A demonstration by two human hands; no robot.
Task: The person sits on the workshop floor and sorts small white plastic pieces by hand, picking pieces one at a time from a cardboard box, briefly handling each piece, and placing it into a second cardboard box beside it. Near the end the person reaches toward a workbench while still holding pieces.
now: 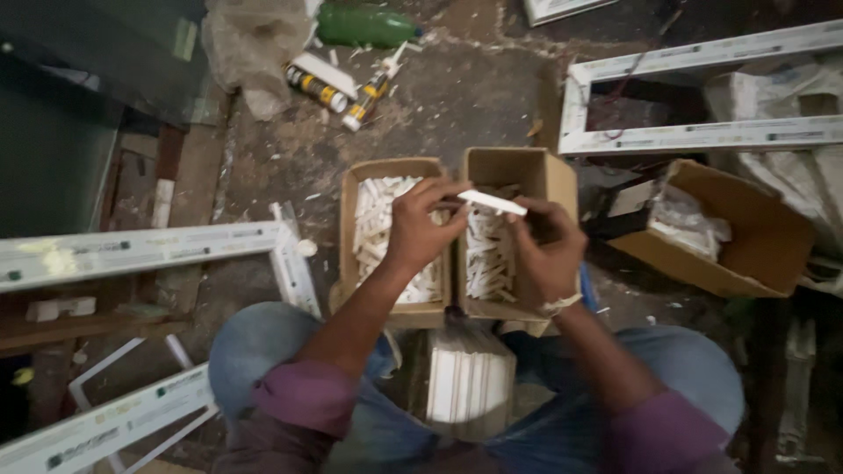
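Plastic strip (pixel 493 202), white and short, lay nearly level between the two hands, above the gap where two open cardboard boxes met. The left hand (pixel 420 226) pinched its near end, fingers closed on it, while the right hand (pixel 549 250) curled its fingers around the far end, thumb on top; both hands were clamped on the one piece. Directly beneath the left hand sat the left box (pixel 351 254), full of similar white pieces; under the right hand stood the right box (pixel 549 171), partly filled with the same. Nearer the person than the hands, between the knees, lay a stack of white profiles (pixel 470 382). Well beyond the grip lay sealant tubes (pixel 338 92) and a green bottle (pixel 364 25).
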